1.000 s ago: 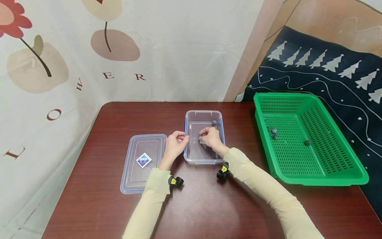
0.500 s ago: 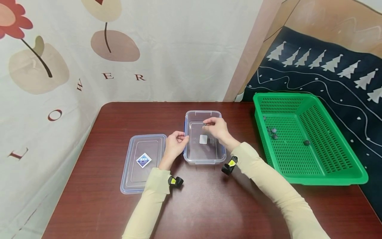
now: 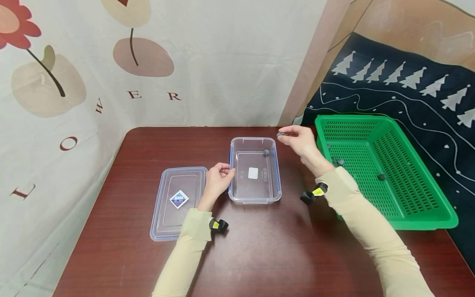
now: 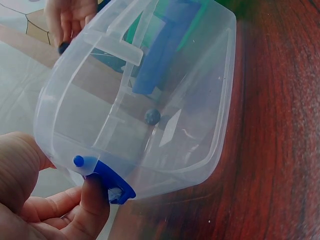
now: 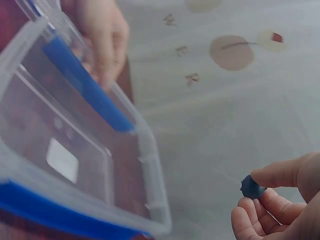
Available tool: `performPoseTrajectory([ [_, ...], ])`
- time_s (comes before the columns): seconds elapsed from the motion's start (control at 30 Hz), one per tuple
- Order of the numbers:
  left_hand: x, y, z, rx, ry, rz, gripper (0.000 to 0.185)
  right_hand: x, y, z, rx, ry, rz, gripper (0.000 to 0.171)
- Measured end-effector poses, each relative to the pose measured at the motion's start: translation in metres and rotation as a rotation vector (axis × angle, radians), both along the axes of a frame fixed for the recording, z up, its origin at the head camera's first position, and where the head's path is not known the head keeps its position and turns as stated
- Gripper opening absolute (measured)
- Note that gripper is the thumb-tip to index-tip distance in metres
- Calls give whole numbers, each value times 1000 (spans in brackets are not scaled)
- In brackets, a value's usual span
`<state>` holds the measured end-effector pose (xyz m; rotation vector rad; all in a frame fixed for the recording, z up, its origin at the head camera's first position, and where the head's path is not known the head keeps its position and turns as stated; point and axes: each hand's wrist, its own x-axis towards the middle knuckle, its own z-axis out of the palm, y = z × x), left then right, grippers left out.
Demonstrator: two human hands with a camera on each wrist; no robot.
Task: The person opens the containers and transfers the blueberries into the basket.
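The right hand [image 3: 299, 141] has lifted out of the box [image 3: 254, 194], pinching a berry [image 3: 279, 134] at centre frame; one berry stays inside while the left hand [image 3: 218, 180] grips the box's left edge.

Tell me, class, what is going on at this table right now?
A person sits at a dark wooden table. The right hand pinches a small dark ball in its fingers, between the clear plastic box and the green basket. The left hand grips the box's left rim. One ball lies in the box; its lid lies alongside.
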<state>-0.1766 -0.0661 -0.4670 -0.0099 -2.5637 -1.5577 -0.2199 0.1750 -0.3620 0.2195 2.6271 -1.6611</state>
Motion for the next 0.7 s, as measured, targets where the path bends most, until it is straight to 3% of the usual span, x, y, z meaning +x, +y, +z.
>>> performPoseTrajectory([
  [0.4, -1, 1, -2, -11, -5, 2, 21, 15, 70, 19, -107, 78, -98, 35],
  [0.63, -1, 1, 0, -11, -14, 5, 22, 25, 108, 18, -301, 132, -182, 13],
  [0.7, 0, 1, 0, -9, -13, 3, 22, 28, 119, 15, -335, 146, -207, 14],
])
